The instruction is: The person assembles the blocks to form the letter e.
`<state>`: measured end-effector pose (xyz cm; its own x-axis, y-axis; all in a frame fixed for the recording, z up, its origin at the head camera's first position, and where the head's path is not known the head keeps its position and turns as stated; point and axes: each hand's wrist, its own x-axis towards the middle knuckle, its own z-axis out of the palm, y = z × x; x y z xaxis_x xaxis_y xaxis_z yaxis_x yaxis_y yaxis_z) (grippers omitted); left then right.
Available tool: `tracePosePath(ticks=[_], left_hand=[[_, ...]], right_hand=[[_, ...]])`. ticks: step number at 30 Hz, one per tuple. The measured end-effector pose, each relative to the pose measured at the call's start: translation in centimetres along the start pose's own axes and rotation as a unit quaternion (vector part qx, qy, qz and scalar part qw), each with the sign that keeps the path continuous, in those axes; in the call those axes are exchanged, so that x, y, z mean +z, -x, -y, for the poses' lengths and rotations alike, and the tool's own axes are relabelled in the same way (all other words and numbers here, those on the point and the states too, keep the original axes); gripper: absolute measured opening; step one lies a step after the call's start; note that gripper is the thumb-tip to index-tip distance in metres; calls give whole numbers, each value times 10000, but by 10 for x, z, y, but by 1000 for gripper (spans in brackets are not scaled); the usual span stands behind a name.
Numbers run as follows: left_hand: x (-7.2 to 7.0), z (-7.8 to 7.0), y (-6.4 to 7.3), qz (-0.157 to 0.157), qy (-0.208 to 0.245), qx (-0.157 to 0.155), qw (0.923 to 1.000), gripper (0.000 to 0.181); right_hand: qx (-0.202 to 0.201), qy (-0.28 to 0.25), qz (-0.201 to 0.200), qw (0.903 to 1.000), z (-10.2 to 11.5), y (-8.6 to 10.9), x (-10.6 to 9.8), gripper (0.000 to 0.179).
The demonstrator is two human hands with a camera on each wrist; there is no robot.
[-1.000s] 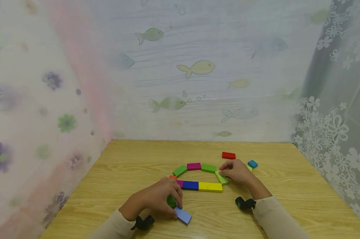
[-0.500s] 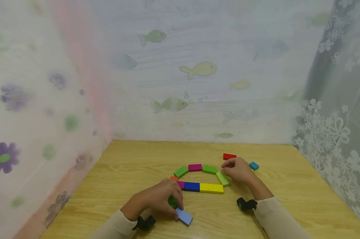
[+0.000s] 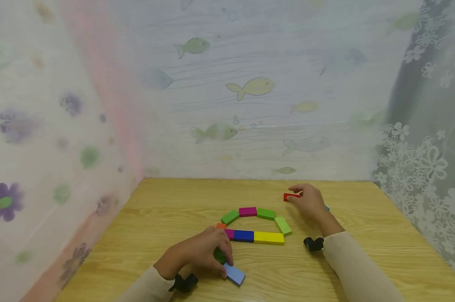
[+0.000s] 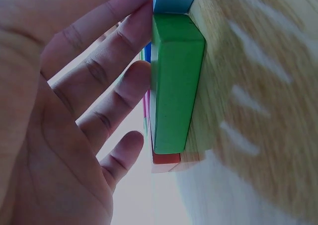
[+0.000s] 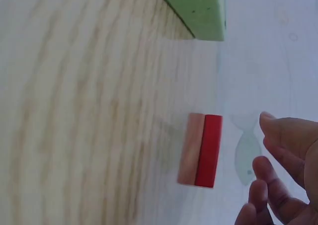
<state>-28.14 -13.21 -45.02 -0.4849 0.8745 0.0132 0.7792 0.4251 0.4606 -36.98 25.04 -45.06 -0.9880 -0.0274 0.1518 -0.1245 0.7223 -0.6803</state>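
Observation:
In the head view my left hand [image 3: 199, 251] pinches the near end of a light blue block [image 3: 236, 274] between thumb and forefinger. Just beyond that block lies a green block [image 4: 176, 86], partly hidden by the hand in the head view; other fingers rest along its side in the left wrist view. My right hand [image 3: 308, 203] hovers at a red block [image 3: 288, 196] at the back right. The right wrist view shows its fingers [image 5: 293, 135] spread and apart from the red block, which lies on the table.
Several blocks form a loop on the wooden table [image 3: 167, 201]: magenta [image 3: 248, 212], green [image 3: 266, 214], light green [image 3: 283, 225], yellow [image 3: 269, 238], dark blue [image 3: 244, 236] and orange [image 3: 220, 226] among them. A blue block [image 3: 327, 208] shows behind the right hand.
My right hand has left the light green block at the loop's right end and moved back to the red block. My left hand stays at the light blue block.

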Motion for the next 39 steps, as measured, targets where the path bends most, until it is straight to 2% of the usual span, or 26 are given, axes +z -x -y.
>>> tracePosePath(ticks=[4,11,17,22,28,39], left_hand=[[-1,-1,0,24,-35,15,10000,18],[-3,-1,0,64,-66,-11,10000,18],[-5,-2,1,52,-75,16,10000,18],[-5,-3,2,60,-40,-4,10000,18],[-4,-3,1,21,-3,39,10000,18],[-2,-2,-1,64,-55,74,9999,18]], right_hand=[[107,182,181,9996,-5,-8,0,44],[179,819,562,9949,-5,-14,1,51],[302,1041,700,9916,-7,-19,2,50],[399,1080,685,9910,-11,-23,2,45],[318,1142,640,9909,-14,-25,3,40],[238,1053,563,9926,-16,-17,0,37]])
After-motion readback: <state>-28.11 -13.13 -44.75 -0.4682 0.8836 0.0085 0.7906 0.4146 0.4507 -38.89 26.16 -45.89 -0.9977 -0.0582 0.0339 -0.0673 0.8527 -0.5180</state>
